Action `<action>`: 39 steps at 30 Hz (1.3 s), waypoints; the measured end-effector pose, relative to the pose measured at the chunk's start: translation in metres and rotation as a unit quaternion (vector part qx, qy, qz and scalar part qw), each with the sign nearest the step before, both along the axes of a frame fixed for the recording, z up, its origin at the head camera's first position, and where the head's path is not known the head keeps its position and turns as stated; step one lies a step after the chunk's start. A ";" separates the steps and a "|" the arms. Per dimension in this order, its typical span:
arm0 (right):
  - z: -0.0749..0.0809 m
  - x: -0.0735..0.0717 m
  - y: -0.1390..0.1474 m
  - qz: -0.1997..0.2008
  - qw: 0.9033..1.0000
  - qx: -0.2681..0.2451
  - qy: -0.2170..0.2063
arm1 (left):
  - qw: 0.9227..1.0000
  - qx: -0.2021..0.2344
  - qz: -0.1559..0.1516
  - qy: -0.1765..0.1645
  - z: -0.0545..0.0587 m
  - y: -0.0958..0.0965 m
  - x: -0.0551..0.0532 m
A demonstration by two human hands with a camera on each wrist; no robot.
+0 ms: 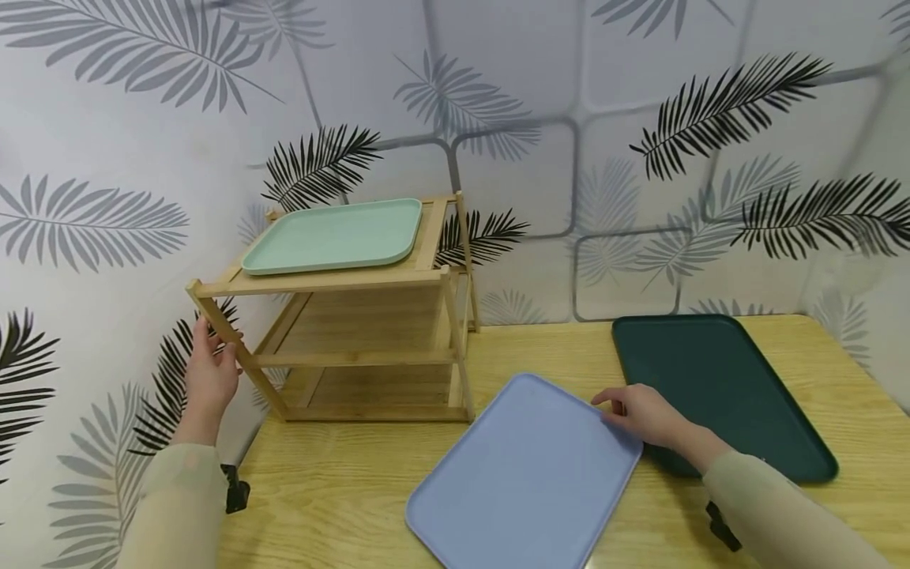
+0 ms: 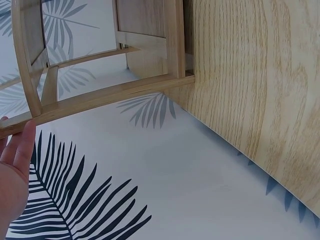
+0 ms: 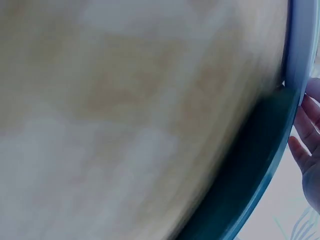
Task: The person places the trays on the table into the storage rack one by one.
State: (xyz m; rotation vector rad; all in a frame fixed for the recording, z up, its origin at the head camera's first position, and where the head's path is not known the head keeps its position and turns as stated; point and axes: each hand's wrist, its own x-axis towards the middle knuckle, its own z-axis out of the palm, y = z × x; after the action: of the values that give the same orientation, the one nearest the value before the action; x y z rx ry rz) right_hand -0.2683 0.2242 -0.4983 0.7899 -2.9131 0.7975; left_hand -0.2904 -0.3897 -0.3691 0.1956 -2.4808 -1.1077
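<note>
1. While the person's left grip [image 1: 210, 378] is at the near left leg of the wooden rack [image 1: 359, 359], its fingers are curled round that leg, leaving little gap.
2. The right grip [image 1: 648, 415] is nearly closed too — fingers and thumb pinch the rim of the lavender tray [image 1: 533, 482] along its far right side.
3. That tray lies slantwise over the bench [image 1: 320, 490], in front of the rack and to its right; I cannot tell whether its whole underside rests on the wood.
4. Just beside it, to the right, is a dark green tray [image 1: 718, 387]; their edges overlap in the head view, but whether they touch is unclear.
5. A mint tray [image 1: 337, 235] sits on the top level of the rack, with two more slatted-edge shelves below it.
6. Pale sleeves [image 1: 181, 498] cover both forearms, and the wall [image 1: 498, 39] carries printed black and grey fronds — the right wrist view is largely blurred.
</note>
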 end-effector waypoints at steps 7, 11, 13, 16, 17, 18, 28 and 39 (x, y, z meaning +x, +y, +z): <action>-0.003 0.018 -0.001 0.020 1.000 -0.020 -0.013 | 1.000 -0.006 0.005 0.001 0.001 0.000 0.000; -0.005 0.028 -0.003 0.025 0.998 -0.038 -0.032 | 1.000 -0.008 0.003 0.000 0.000 -0.001 0.000; -0.006 0.032 -0.005 0.026 0.998 -0.050 -0.042 | 1.000 -0.006 0.003 -0.001 0.000 -0.001 0.000; -0.007 0.036 -0.008 0.024 0.996 -0.066 -0.052 | 1.000 -0.007 0.006 0.000 0.001 -0.002 0.000; -0.008 0.037 -0.009 0.022 0.996 -0.069 -0.054 | 1.000 -0.008 0.006 -0.001 0.001 -0.002 0.000; -0.008 0.038 -0.010 0.019 0.996 -0.073 -0.057 | 1.000 -0.008 0.007 -0.001 0.001 -0.002 0.000; -0.008 0.039 -0.011 0.021 0.989 -0.098 -0.108 | 1.000 0.002 0.012 -0.009 0.001 -0.001 -0.001; 0.003 0.060 0.001 0.082 0.873 -0.273 -0.396 | 1.000 0.000 0.006 -0.006 0.001 0.000 -0.001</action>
State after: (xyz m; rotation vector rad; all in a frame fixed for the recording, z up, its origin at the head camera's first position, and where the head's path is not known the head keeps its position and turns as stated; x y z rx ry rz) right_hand -0.2082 0.2256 -0.4957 0.7700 -2.8937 2.3019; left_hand -0.2912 -0.3897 -0.3679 0.2179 -2.4860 -1.1054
